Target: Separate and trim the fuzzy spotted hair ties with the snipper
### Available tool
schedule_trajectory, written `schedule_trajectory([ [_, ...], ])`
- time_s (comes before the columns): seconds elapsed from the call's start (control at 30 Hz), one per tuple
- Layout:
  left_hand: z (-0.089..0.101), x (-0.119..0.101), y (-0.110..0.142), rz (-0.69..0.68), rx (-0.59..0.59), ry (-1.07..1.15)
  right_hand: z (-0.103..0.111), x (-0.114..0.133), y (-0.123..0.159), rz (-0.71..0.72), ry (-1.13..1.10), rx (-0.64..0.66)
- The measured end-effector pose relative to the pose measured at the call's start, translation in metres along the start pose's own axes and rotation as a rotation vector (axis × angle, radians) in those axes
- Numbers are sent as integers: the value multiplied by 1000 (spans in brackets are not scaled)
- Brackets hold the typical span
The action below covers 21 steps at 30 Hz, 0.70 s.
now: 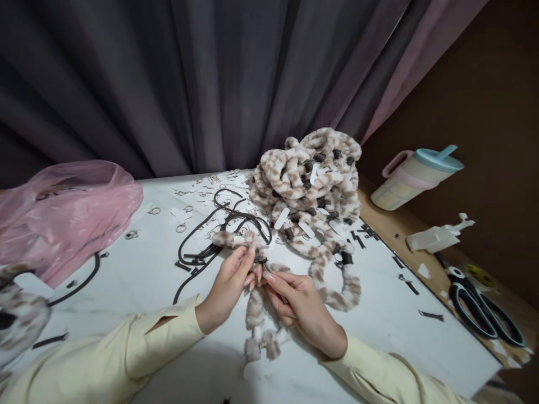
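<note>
My left hand (229,283) is closed on a fluffy brown-and-white strap (254,311), with a dark band on it between my fingertips. Close beside it, my right hand (305,306) pinches a thin black cord end (266,267) at that band; the fingers partly hide the join. The strap's lower part hangs down to the table, where fluffy ends and a white tag lie. Just behind my hands is a loose coil of black cord (182,247). A heap of similar fluffy straps (290,174) with black wrapped joints and white tags stands behind and to the right.
Metal rings (181,228) and short black cord pieces (411,288) are scattered on the white table. A pink plastic bag (84,207) lies left. Along the right edge are a tumbler (400,182), a white bottle (435,238) and scissors (474,308). Curtains (236,84) hang behind.
</note>
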<state>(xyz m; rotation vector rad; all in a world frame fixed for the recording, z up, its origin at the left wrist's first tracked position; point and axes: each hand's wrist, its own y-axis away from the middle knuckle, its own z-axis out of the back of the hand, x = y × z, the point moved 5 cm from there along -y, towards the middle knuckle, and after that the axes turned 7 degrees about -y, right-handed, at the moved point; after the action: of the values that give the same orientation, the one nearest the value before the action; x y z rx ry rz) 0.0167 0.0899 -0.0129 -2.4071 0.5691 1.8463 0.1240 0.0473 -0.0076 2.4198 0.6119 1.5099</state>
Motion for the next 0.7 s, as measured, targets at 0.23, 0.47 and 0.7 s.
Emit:
schedule_trajectory([
  [0.23,0,-2,0,-20,11,-14,2,-2,0,4,11,0],
  [0.47,0,-3,1,-6,10,-24,1,-2,0,-10,-10,3],
  [0.7,0,2,-1,4,-3,-13,2,-3,-3,-13,1,13],
])
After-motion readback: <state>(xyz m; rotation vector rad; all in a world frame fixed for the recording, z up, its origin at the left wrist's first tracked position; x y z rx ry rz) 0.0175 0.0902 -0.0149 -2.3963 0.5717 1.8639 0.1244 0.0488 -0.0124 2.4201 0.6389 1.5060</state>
